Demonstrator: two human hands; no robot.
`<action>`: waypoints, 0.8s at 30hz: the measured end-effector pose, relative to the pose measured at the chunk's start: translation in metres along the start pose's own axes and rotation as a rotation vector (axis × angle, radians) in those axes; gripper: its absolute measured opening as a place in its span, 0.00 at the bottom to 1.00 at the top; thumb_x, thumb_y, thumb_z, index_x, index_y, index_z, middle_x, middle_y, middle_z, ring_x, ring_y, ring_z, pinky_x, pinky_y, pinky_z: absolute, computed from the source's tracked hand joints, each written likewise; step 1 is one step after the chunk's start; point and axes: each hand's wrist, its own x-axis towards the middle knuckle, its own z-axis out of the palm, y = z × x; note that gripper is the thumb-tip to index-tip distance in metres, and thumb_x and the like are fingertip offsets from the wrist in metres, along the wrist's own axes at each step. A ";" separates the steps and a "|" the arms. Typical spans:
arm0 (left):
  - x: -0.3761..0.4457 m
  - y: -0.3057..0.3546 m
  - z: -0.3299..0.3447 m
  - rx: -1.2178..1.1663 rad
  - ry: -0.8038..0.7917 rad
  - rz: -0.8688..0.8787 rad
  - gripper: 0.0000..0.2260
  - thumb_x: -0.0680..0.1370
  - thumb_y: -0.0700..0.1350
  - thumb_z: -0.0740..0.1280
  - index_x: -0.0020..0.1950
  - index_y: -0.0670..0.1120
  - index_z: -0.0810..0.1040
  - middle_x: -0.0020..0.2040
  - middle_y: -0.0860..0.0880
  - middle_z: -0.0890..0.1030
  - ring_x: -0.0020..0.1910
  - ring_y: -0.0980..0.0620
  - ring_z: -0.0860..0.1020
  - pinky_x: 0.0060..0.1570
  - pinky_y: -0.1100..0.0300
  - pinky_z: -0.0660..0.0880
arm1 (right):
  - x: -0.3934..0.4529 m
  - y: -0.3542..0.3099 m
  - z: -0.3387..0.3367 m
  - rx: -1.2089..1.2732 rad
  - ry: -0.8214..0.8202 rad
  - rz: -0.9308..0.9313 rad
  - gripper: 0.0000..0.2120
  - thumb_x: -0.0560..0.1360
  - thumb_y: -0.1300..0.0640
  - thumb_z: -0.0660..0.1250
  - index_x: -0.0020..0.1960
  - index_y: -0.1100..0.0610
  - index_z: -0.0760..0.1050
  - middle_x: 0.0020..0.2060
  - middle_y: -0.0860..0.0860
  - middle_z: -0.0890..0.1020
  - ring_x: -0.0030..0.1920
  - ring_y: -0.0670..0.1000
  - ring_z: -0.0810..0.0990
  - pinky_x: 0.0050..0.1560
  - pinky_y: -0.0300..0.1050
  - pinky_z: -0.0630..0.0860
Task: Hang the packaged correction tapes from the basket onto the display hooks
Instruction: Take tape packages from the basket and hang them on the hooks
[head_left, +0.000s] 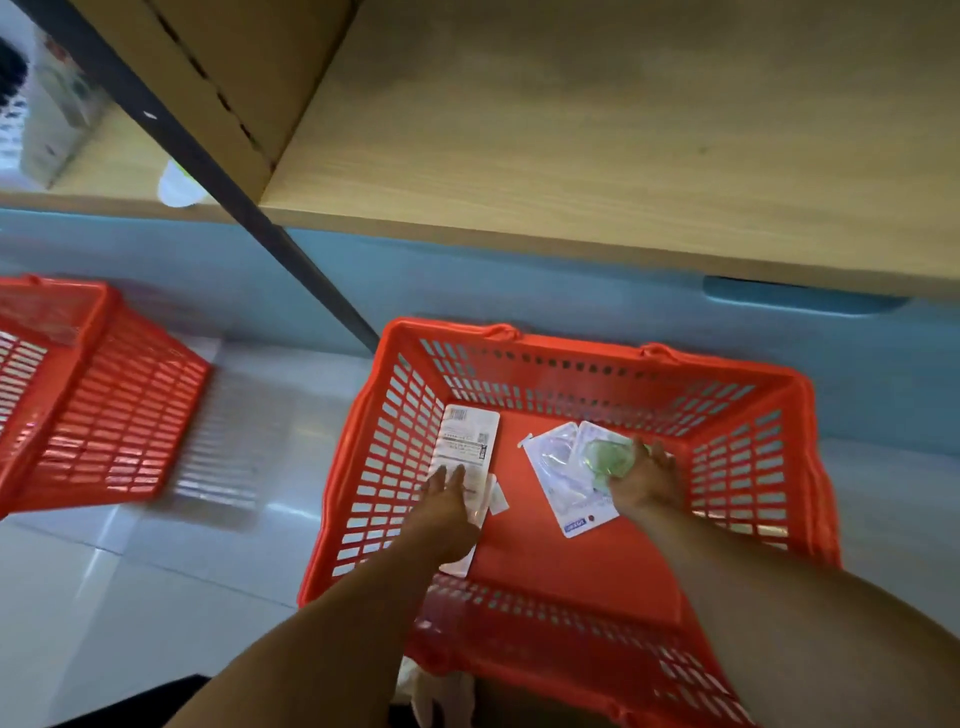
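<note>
Left hand (449, 506), fingers straight, rests flat on a face-down pack (466, 448); right hand (644, 480) curls around the green correction tape pack (605, 457) atop another pack (558, 475), apparently gathering stock. All lie in the red basket (769, 415), lower centre of frame. A second basket (104, 395) sits at left.

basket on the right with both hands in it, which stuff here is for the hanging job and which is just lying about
For the job:
- right-hand red basket
- back-up pack under the left hand
- clear packs with the green tape at the right hand

Lying about:
- second red basket, off to the left
- wooden shelf
- white box at far left
</note>
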 end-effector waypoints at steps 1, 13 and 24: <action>0.004 0.005 0.004 0.038 0.018 0.009 0.40 0.81 0.50 0.68 0.85 0.47 0.47 0.86 0.43 0.48 0.84 0.41 0.50 0.82 0.47 0.54 | 0.001 0.004 0.005 0.011 0.013 0.021 0.38 0.76 0.42 0.65 0.80 0.50 0.54 0.78 0.53 0.61 0.77 0.58 0.60 0.77 0.51 0.56; 0.033 0.034 0.033 0.176 0.143 -0.219 0.50 0.80 0.44 0.72 0.83 0.44 0.34 0.85 0.39 0.45 0.84 0.38 0.49 0.79 0.46 0.59 | -0.010 -0.012 0.002 -0.111 0.000 -0.072 0.39 0.66 0.36 0.76 0.72 0.47 0.68 0.70 0.50 0.71 0.72 0.54 0.66 0.69 0.48 0.66; 0.037 0.026 0.026 -0.207 0.298 -0.188 0.36 0.82 0.44 0.67 0.84 0.48 0.49 0.81 0.43 0.64 0.78 0.41 0.66 0.74 0.47 0.68 | -0.019 -0.061 0.032 0.348 -0.016 0.149 0.48 0.57 0.52 0.86 0.69 0.58 0.65 0.65 0.59 0.75 0.67 0.61 0.74 0.63 0.52 0.74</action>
